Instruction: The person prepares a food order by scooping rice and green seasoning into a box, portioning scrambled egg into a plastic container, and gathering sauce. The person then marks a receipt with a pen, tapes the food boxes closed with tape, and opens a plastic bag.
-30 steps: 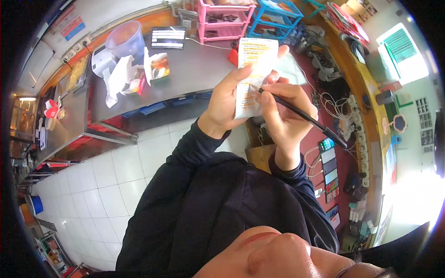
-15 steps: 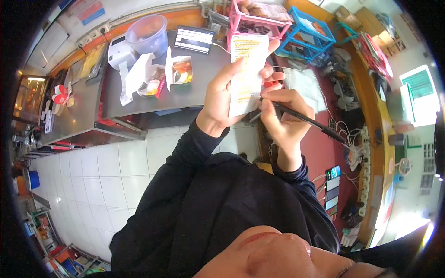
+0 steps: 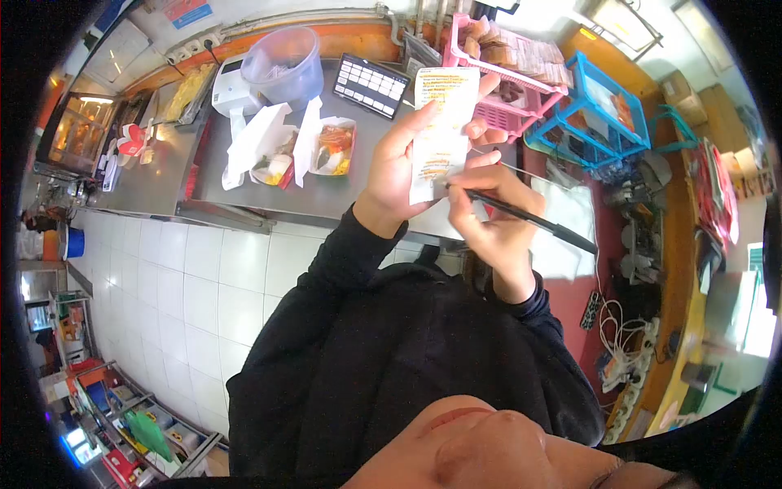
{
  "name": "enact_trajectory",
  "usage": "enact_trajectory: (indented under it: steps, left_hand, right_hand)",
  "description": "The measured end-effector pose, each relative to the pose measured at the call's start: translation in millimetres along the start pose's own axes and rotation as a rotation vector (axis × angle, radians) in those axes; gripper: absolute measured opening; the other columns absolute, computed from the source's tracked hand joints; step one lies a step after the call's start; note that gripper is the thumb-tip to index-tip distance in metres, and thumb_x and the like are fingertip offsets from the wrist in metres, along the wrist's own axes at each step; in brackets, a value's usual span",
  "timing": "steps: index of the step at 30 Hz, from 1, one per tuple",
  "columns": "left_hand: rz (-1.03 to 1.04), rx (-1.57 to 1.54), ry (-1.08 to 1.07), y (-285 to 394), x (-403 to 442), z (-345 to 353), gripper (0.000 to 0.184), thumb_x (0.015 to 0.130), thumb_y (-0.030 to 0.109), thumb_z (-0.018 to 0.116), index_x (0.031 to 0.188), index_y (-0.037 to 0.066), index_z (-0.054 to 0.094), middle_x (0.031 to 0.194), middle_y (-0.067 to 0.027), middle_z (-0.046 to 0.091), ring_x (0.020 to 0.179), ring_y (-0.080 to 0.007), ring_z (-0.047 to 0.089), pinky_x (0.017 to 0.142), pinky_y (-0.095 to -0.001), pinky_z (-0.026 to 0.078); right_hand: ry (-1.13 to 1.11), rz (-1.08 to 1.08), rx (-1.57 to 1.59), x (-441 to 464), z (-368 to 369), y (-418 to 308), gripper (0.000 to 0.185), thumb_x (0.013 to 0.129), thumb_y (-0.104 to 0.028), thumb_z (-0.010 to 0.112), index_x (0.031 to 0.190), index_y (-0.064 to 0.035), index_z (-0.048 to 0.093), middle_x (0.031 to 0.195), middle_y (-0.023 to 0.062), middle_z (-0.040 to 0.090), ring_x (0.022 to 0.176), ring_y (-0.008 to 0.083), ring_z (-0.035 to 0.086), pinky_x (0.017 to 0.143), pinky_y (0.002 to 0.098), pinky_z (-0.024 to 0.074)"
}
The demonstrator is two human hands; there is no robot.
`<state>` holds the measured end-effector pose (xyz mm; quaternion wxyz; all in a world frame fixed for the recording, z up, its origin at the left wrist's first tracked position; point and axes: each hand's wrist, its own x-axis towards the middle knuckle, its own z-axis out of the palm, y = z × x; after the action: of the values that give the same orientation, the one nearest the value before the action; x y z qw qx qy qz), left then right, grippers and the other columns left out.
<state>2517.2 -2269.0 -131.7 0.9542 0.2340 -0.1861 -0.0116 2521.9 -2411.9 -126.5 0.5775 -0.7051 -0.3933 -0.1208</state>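
A long paper receipt (image 3: 442, 122) with printed lines and orange-yellow marks lies across my left hand (image 3: 389, 167). That hand is closed on it, thumb on the front and fingers behind. My right hand (image 3: 498, 213) pinches a black pen (image 3: 546, 225), its tip at the lower right part of the receipt. Beyond my hands on the steel counter (image 3: 236, 181) stand two open food boxes, the left box (image 3: 274, 163) and the right box (image 3: 332, 151), with food inside. A tablet (image 3: 368, 85) with a lit screen leans behind them.
Behind the boxes are a clear plastic tub (image 3: 281, 65) and a white printer (image 3: 235, 85). A pink basket (image 3: 509, 77) and a blue rack (image 3: 590, 110) stand at the right. White cables and a power strip (image 3: 631, 399) lie lower right.
The view has turned, so the counter and its things sit further right. The pen tip has shifted slightly down and left along the receipt. Both hands keep their holds.
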Motion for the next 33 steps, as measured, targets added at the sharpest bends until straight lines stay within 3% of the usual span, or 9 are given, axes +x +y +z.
enact_trajectory:
  steps: [4, 6, 9, 17, 21, 22, 27, 30, 33]
  left_hand:
    - [0.011, -0.058, 0.010, -18.6, 49.0, -24.6, 0.070, 0.094, 0.036, 0.043, 0.148, 0.000, 0.016, 0.098, -0.0091, 0.053, 0.113, -0.0328, 0.051, 0.104, -0.0557, 0.036]
    - [0.002, -0.111, 0.030, -28.4, 65.7, -42.4, 0.069, 0.094, 0.035, 0.044, 0.148, 0.001, 0.017, 0.096, -0.0084, 0.054, 0.113, -0.0318, 0.051, 0.104, -0.0554, 0.035]
    - [-0.032, -0.091, 0.227, -48.5, 76.1, -105.7, 0.067, 0.094, 0.035, 0.045, 0.147, 0.001, 0.021, 0.098, -0.0091, 0.055, 0.112, -0.0302, 0.052, 0.102, -0.0556, 0.037]
    - [-0.106, 0.271, 0.780, -188.7, 96.8, -373.8, 0.054, 0.097, 0.053, 0.035, 0.118, 0.006, 0.053, 0.104, -0.0103, 0.062, 0.100, -0.0239, 0.060, 0.089, -0.0390, 0.047]
    - [-0.721, 1.331, 0.850, -199.6, 57.1, -426.6, 0.075, 0.092, 0.065, 0.033, 0.107, -0.003, 0.060, 0.114, -0.0169, 0.062, 0.106, -0.0265, 0.058, 0.090, -0.0392, 0.043]
    - [-0.774, 1.422, 0.629, -167.9, 47.1, -390.9, 0.063, 0.093, 0.054, 0.044, 0.107, -0.005, 0.061, 0.115, -0.0216, 0.061, 0.110, -0.0306, 0.056, 0.094, -0.0410, 0.041]
    - [0.082, 1.291, 1.610, -133.6, -63.6, -367.7, 0.048, 0.089, 0.024, 0.055, 0.129, -0.002, 0.047, 0.131, -0.0288, 0.046, 0.126, -0.0374, 0.044, 0.102, -0.0406, 0.036]
    - [-0.206, 1.393, 1.772, -97.7, -116.5, -417.9, 0.054, 0.089, 0.018, 0.049, 0.136, -0.004, 0.034, 0.138, -0.0279, 0.038, 0.129, -0.0390, 0.039, 0.106, -0.0402, 0.031]
    - [-0.098, 1.435, 1.608, -73.9, -162.3, -485.9, 0.059, 0.088, 0.012, 0.045, 0.141, -0.005, 0.024, 0.140, -0.0300, 0.035, 0.130, -0.0404, 0.036, 0.110, -0.0406, 0.026]
  right_hand:
    - [0.117, -0.064, -0.037, 31.3, -42.6, 58.9, 0.004, 0.076, 0.001, 0.069, 0.078, 0.0004, 0.066, 0.078, 0.0070, 0.067, 0.070, 0.0115, 0.063, 0.064, 0.0248, 0.0494]
    - [0.281, 0.179, 0.331, 35.7, -70.5, 99.7, 0.009, 0.082, -0.001, 0.067, 0.085, -0.0001, 0.059, 0.080, 0.0076, 0.064, 0.070, 0.0130, 0.063, 0.061, 0.0221, 0.0483]
    - [0.382, 0.307, 0.179, 34.9, -112.8, 168.9, 0.010, 0.083, 0.000, 0.066, 0.088, -0.0025, 0.057, 0.077, 0.0022, 0.059, 0.061, 0.0067, 0.054, 0.056, 0.0183, 0.0424]
    - [-0.115, 0.663, -0.310, -81.9, -89.7, 403.9, 0.019, 0.081, -0.025, 0.064, 0.086, -0.0070, 0.067, 0.081, 0.0131, 0.068, 0.074, 0.0256, 0.067, 0.067, 0.0360, 0.0501]
    - [-0.151, 0.739, -0.503, -82.8, -72.0, 409.3, 0.021, 0.080, -0.029, 0.063, 0.090, -0.0113, 0.068, 0.086, 0.0143, 0.068, 0.081, 0.0328, 0.066, 0.071, 0.0413, 0.0512]
    - [-0.210, 0.677, -0.552, -81.1, -73.3, 407.9, 0.026, 0.080, -0.031, 0.063, 0.097, -0.0120, 0.067, 0.088, 0.0155, 0.068, 0.083, 0.0361, 0.066, 0.074, 0.0439, 0.0513]
    - [-0.057, 0.646, -0.658, -72.6, -70.0, 392.1, 0.037, 0.077, -0.027, 0.071, 0.109, -0.0113, 0.061, 0.096, 0.0111, 0.064, 0.083, 0.0311, 0.061, 0.074, 0.0420, 0.0486]
    - [0.141, 0.224, -0.646, -64.4, -60.8, 379.6, 0.032, 0.080, -0.021, 0.070, 0.106, -0.0054, 0.059, 0.090, 0.0074, 0.055, 0.070, 0.0235, 0.053, 0.064, 0.0371, 0.0442]
    - [0.118, 0.375, -0.530, -28.8, -20.0, 320.3, 0.027, 0.079, -0.014, 0.069, 0.103, -0.0048, 0.061, 0.084, 0.0064, 0.053, 0.068, 0.0188, 0.051, 0.060, 0.0320, 0.0423]
